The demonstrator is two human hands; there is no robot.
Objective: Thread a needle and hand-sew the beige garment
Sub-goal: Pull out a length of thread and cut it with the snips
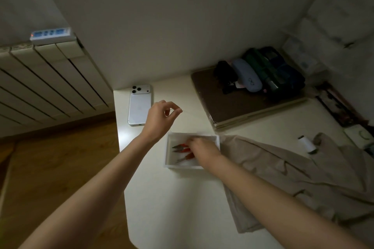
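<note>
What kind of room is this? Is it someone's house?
Probably a room in a home: a white panel radiator on the wall, a wooden floor, and a white table with a silver smartphone and a beige garment lying on it.
</note>
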